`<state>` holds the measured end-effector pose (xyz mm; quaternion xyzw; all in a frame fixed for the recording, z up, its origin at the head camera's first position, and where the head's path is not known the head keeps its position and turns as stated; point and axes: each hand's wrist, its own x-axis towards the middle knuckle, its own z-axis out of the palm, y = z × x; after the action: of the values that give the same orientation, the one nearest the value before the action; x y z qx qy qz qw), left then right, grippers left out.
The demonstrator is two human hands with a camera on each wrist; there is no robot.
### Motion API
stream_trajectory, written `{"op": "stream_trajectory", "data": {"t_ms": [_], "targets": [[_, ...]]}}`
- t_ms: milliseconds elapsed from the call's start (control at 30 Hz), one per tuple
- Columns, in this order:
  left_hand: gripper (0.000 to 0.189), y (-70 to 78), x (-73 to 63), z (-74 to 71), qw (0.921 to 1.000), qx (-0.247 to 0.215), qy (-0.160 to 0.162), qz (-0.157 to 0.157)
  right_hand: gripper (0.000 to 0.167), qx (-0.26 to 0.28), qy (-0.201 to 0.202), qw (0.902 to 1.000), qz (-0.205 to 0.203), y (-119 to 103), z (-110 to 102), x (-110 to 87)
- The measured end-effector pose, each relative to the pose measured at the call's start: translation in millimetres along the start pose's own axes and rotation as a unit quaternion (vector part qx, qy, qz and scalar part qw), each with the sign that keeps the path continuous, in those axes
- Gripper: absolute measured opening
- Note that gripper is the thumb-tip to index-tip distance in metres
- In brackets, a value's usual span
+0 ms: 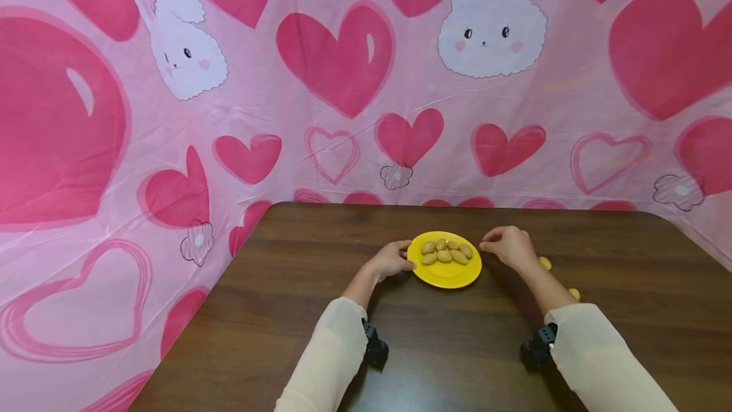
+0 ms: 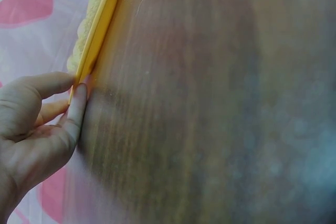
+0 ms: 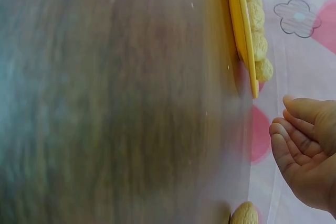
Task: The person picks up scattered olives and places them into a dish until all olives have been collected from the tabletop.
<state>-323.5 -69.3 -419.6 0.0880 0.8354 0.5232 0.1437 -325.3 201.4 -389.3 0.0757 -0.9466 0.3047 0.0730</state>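
Observation:
A round yellow plate (image 1: 448,277) carries several small tan oval pieces (image 1: 444,256), set close together in two rows on its far half. They have a rough, wrinkled surface, like nuts in the shell. The left hand (image 1: 391,259) grips the plate's left rim; in the left wrist view the thumb is over the edge and fingers are under it. Just off the right rim, the right hand (image 1: 509,246) hovers with loosely bent fingers. In the right wrist view there is nothing between its thumb and fingers.
Two more tan pieces lie right of the plate, one (image 1: 544,263) beside the right wrist and another (image 1: 574,294) nearer the sleeve. Under everything is a brown wooden table (image 1: 274,310). A pink cloth (image 1: 337,145) with hearts and rabbits hangs behind and to the left.

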Motion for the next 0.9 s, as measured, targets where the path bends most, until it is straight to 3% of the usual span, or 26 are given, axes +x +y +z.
{"op": "stream_trajectory", "data": {"t_ms": [300, 900], "targets": [[0.063, -1.3, -0.6, -1.5, 1.0000, 0.007, 0.002, -0.002, 0.022, -0.014, 0.018, 0.9997, -0.012, 7, -10, -7.5], [0.064, -2.8, -2.3, -1.5, 0.9999, 0.013, -0.001, 0.002, 0.028, -0.006, 0.037, 0.9991, 0.020, 28, -29, -24.8]]}}
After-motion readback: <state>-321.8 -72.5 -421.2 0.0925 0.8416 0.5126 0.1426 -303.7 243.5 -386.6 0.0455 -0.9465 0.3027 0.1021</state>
